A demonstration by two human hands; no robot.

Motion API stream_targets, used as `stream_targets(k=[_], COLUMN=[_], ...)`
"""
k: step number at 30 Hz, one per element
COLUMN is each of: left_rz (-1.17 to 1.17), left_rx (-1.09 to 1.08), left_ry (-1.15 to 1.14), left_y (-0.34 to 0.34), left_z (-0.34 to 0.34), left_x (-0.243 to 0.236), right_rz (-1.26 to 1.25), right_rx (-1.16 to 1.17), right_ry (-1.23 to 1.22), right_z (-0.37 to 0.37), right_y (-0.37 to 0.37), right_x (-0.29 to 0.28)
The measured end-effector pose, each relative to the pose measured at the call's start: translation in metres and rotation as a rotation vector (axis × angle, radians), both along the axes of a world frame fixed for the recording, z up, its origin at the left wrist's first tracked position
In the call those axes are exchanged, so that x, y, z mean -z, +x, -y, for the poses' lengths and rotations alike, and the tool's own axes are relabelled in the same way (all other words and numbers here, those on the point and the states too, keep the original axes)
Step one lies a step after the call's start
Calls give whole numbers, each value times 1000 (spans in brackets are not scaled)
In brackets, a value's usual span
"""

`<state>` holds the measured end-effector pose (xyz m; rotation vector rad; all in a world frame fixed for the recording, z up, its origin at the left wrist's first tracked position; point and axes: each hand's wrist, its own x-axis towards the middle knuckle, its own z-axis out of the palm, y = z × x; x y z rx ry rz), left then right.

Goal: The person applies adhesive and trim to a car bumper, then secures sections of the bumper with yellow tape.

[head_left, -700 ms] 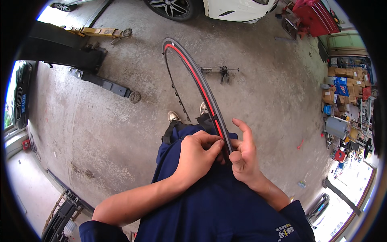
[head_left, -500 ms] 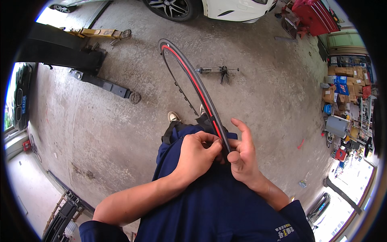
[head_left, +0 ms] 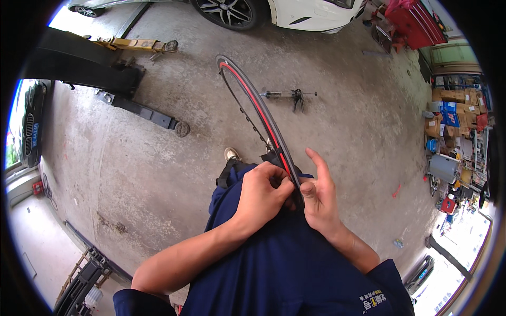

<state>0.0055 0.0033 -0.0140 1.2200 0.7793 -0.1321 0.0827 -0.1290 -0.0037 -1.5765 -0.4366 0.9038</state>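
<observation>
One curved trim strip arcs away ahead of the grip: the left hand pinches its near red-lined edge, the right hand touches the opposite side, its hold unclear. Probably light and springy, it likely needs supporting mid-span too.

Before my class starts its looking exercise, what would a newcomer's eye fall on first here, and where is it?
Probably the curved strip, black with a bright red stripe, arching through the middle down to the person's left hand and right hand. Next, perhaps, the white car at the top edge and the red tool chest at upper right.
</observation>
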Motion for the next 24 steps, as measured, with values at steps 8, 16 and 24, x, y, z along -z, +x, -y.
stream_targets(k=[8,16,24], left_rz=[118,18,-169], left_rx=[55,122,114], left_ry=[372,80,-63], left_y=[-7,-7,3], left_z=[-9,-18,-23], left_x=[9,-10,-20], right_rz=[-68,-17,52], right_rx=[17,-7,-17], right_ry=[-52,-68,-60], right_z=[-12,-18,-17], right_y=[5,1,-3], right_x=[-7,-6,-2])
